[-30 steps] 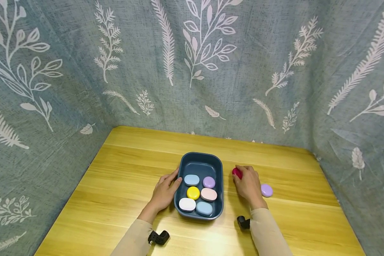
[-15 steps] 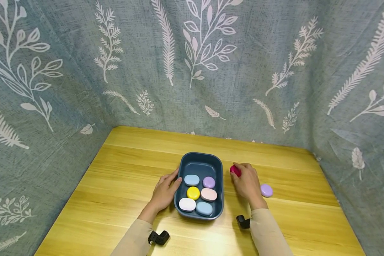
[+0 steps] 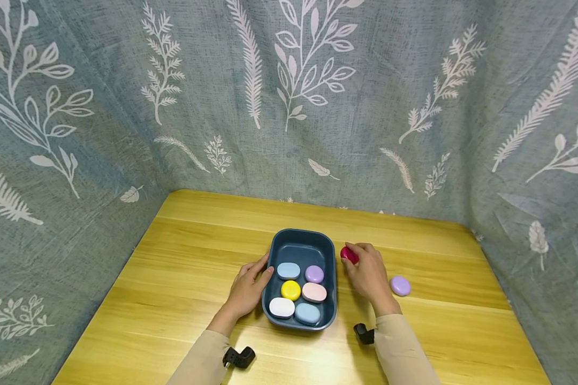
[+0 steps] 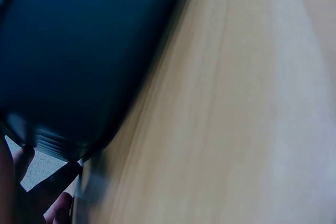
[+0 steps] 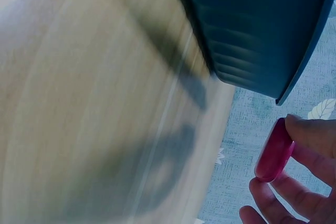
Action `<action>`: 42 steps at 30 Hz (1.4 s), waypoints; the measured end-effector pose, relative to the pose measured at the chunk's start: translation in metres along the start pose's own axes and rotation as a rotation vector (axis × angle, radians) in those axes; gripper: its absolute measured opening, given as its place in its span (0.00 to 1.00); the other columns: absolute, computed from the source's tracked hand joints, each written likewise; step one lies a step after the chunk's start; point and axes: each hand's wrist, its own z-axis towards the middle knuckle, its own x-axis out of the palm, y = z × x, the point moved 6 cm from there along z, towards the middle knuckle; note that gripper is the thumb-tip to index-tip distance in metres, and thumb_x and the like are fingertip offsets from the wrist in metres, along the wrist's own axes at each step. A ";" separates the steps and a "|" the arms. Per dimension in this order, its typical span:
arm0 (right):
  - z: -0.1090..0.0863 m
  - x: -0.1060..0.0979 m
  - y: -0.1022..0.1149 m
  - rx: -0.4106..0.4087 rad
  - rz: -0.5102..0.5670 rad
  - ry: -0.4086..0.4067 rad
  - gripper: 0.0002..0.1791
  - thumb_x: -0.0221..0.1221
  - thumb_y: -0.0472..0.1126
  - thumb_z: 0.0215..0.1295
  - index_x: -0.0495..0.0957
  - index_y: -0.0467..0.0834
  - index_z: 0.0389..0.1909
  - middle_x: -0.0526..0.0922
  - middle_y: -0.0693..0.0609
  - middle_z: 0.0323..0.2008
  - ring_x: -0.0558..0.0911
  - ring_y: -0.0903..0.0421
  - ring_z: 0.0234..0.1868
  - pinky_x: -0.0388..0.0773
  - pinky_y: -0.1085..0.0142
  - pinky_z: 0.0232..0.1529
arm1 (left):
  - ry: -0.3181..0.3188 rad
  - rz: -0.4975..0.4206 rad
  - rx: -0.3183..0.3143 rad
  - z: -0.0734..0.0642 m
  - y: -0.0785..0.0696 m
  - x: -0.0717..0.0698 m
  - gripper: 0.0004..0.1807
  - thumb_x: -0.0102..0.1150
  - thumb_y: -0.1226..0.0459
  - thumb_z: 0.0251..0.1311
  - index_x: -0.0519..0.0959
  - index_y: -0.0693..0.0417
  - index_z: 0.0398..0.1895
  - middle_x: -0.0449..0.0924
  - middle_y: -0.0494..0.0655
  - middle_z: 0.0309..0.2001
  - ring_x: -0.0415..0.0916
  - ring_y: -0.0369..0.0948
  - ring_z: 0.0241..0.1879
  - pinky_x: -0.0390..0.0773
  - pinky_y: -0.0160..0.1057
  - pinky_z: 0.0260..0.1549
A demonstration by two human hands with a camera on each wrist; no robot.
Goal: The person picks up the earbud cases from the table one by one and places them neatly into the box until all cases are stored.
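My left hand [image 3: 247, 287] steadies the left side of a dark blue rectangular tub [image 3: 296, 249], its thumb at the rim. In the left wrist view, two fingertips [image 4: 68, 170] meet the tub's outer wall. To the right of the tub, my right hand [image 3: 370, 274] pinches a crimson soap bar [image 5: 275, 151] between thumb and fingers, raised over the table. Inside the tub lie two light blue bars [image 3: 288, 270], a round lilac one [image 3: 314, 274], a round yellow one [image 3: 290, 290], a pink oval [image 3: 314, 292] and a white oval [image 3: 281, 307].
Another round lilac soap bar [image 3: 400, 285] lies on the wooden table [image 3: 212, 230], right of my right wrist. A grey-blue leaf-patterned curtain [image 3: 279, 160] encloses the table at the back and sides. Black wrist cameras [image 3: 241, 357] stick out from both sleeves.
My right hand has moved left and slightly away from me with the crimson soap bar, closer to the tub's right rim. The left hand and the tub stay put.
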 end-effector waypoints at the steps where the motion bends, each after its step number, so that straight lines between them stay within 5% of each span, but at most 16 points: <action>1: 0.000 0.000 0.001 -0.005 0.000 0.003 0.24 0.67 0.39 0.69 0.80 0.37 0.64 0.79 0.34 0.58 0.76 0.34 0.59 0.73 0.44 0.63 | 0.001 -0.001 0.000 0.000 0.000 0.000 0.32 0.45 0.36 0.75 0.64 0.26 0.79 0.74 0.44 0.71 0.64 0.47 0.73 0.62 0.62 0.68; 42: 0.002 0.007 0.035 -0.149 0.110 0.027 0.23 0.67 0.40 0.70 0.80 0.41 0.65 0.78 0.40 0.62 0.74 0.38 0.64 0.72 0.44 0.67 | 0.006 -0.012 -0.014 -0.002 -0.002 -0.001 0.31 0.45 0.36 0.75 0.63 0.24 0.79 0.73 0.46 0.72 0.63 0.48 0.74 0.61 0.63 0.68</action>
